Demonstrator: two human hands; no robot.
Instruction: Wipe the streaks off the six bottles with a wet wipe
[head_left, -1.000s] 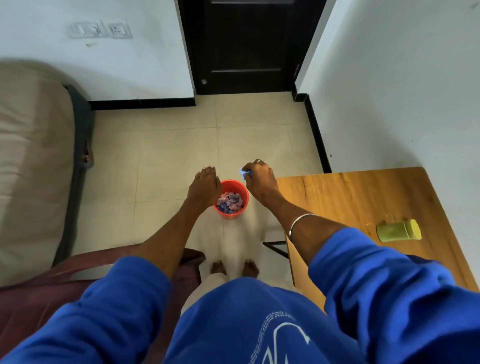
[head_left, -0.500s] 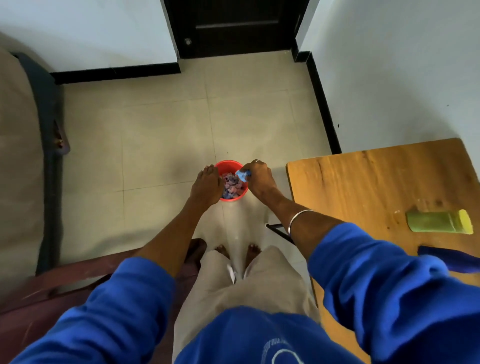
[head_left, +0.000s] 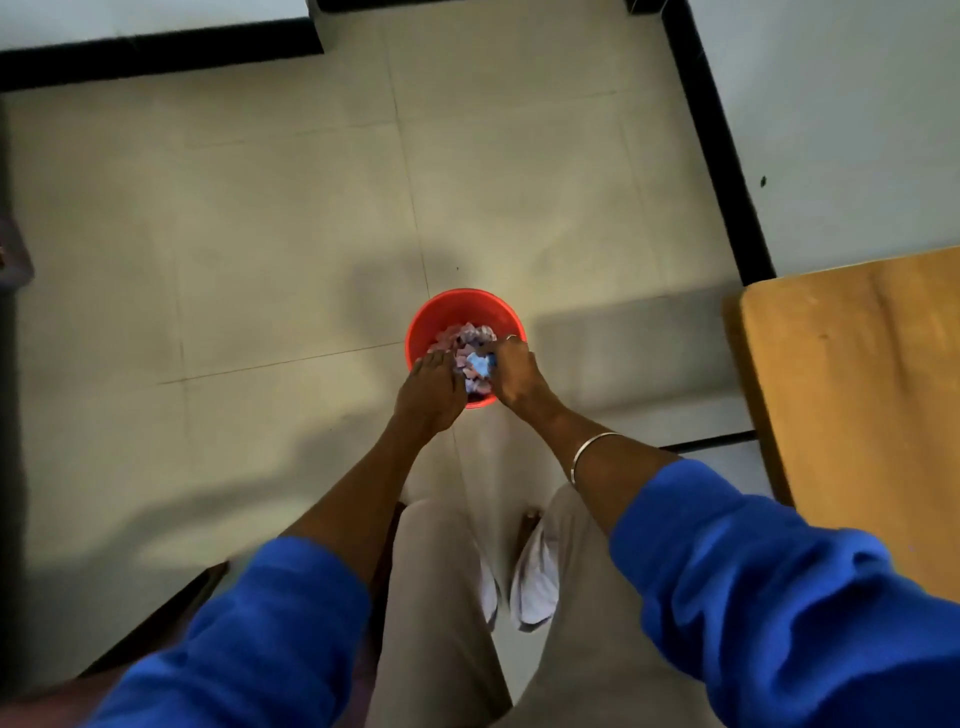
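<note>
A small red bucket (head_left: 441, 317) stands on the tiled floor in front of my feet, filled with crumpled used wipes (head_left: 467, 338) in pink, blue and white. My right hand (head_left: 514, 376) is over the bucket's right rim and pinches a crumpled light-blue wipe (head_left: 479, 364) just above the heap. My left hand (head_left: 428, 392) hangs over the bucket's near left rim with relaxed fingers and holds nothing. No bottle is in view.
A wooden table (head_left: 857, 384) fills the right edge, its corner close to my right arm. A white wall with black skirting (head_left: 719, 156) runs behind it. Beige floor tiles (head_left: 260, 234) spread to the left. A dark chair edge (head_left: 156, 618) is at the lower left.
My view has tilted down and the green bottle on the table has left the frame. Both hands have dropped lower, onto the bucket, the right one still holding the blue wipe.
</note>
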